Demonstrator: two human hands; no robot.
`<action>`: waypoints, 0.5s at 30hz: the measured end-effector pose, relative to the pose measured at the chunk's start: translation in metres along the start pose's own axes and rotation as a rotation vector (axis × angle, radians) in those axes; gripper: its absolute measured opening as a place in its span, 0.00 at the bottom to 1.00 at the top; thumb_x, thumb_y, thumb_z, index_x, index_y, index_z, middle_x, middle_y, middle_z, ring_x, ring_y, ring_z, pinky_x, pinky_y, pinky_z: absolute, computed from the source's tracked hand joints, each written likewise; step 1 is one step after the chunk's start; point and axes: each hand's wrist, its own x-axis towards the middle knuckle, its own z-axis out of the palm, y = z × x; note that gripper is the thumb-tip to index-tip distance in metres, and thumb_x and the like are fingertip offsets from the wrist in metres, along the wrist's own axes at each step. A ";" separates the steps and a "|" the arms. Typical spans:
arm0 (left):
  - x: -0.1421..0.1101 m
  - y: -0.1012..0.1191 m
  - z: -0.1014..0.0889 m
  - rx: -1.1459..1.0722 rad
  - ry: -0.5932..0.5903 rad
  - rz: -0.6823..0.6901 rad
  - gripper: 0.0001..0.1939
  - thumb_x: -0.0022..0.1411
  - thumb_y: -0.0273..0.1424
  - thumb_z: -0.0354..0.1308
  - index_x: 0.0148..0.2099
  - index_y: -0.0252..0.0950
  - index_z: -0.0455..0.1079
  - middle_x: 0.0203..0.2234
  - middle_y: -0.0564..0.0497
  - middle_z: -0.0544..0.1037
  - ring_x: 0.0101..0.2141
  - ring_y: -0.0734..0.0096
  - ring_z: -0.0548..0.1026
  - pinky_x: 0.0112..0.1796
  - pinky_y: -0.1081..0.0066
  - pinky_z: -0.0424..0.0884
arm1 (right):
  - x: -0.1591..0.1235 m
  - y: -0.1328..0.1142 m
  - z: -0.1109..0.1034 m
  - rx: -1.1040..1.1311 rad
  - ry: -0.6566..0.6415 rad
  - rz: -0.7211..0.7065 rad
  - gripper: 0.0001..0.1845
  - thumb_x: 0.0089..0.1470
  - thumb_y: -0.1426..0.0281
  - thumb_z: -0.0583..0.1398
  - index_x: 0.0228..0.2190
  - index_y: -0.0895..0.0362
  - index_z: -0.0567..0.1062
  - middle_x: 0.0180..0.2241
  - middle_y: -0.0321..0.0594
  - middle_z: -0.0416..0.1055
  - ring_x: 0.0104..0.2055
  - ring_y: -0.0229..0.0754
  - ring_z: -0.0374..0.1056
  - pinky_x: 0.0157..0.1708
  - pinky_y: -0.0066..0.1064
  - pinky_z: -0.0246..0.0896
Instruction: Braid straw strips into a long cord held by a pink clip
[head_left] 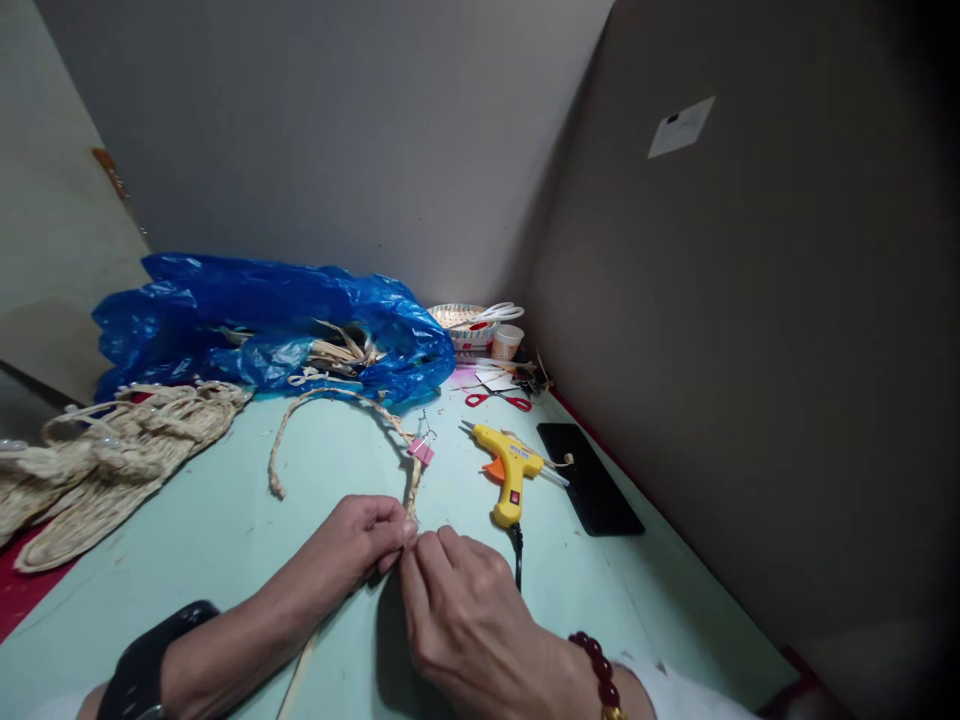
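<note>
A braided straw cord [300, 402] curves over the pale green table, and a pink binder clip [421, 451] grips it partway along. My left hand [375, 532] pinches the near end of this cord between thumb and fingers. Close against it, my right hand [457, 590] is closed with its fingertips at the same end; the strands between the fingers are mostly hidden. A pale loose strand [298, 672] passes beneath my left forearm toward the near edge. To the right of the hands lies a yellow glue gun [510, 468].
Straw pieces lie in a blue plastic bag [337, 300] at the back left. Woven straw sandals [135, 440] rest at the left. Red-handled scissors [498, 401], a patterned basket [457, 318] and a paper cup [507, 341] sit behind. A black phone [592, 480] lies right, before the grey partition.
</note>
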 end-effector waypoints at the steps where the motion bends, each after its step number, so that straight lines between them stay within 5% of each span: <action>1: -0.001 0.001 -0.001 -0.007 -0.004 -0.008 0.16 0.52 0.42 0.59 0.22 0.38 0.60 0.12 0.63 0.57 0.17 0.78 0.50 0.21 0.74 0.44 | 0.000 0.000 -0.002 0.038 0.021 -0.025 0.10 0.52 0.82 0.51 0.30 0.63 0.71 0.24 0.44 0.66 0.24 0.45 0.62 0.21 0.34 0.52; 4: -0.005 0.003 -0.004 -0.026 -0.024 -0.030 0.13 0.53 0.39 0.58 0.24 0.37 0.62 0.13 0.63 0.59 0.17 0.79 0.49 0.20 0.74 0.43 | 0.004 0.007 -0.014 0.327 0.003 -0.001 0.11 0.57 0.77 0.51 0.28 0.62 0.73 0.24 0.43 0.69 0.23 0.42 0.62 0.21 0.33 0.52; 7: -0.008 0.006 -0.007 -0.045 -0.037 -0.039 0.13 0.54 0.38 0.59 0.25 0.37 0.62 0.14 0.64 0.57 0.18 0.79 0.48 0.20 0.74 0.42 | 0.012 0.028 -0.026 0.771 -0.126 0.368 0.13 0.63 0.68 0.53 0.32 0.59 0.75 0.30 0.40 0.74 0.30 0.37 0.69 0.30 0.27 0.59; 10: -0.009 0.008 -0.010 -0.046 -0.057 -0.048 0.12 0.55 0.37 0.59 0.27 0.37 0.62 0.15 0.65 0.53 0.18 0.79 0.45 0.20 0.73 0.40 | 0.016 0.048 -0.023 0.987 -0.211 0.699 0.13 0.64 0.64 0.54 0.37 0.57 0.76 0.32 0.38 0.76 0.34 0.38 0.71 0.36 0.27 0.60; 15: -0.007 0.006 -0.013 0.043 -0.131 -0.004 0.10 0.59 0.36 0.56 0.30 0.35 0.67 0.18 0.61 0.60 0.20 0.78 0.50 0.21 0.73 0.44 | 0.012 0.052 -0.003 1.382 -0.414 0.698 0.09 0.62 0.66 0.55 0.38 0.58 0.71 0.26 0.36 0.73 0.28 0.37 0.71 0.30 0.26 0.61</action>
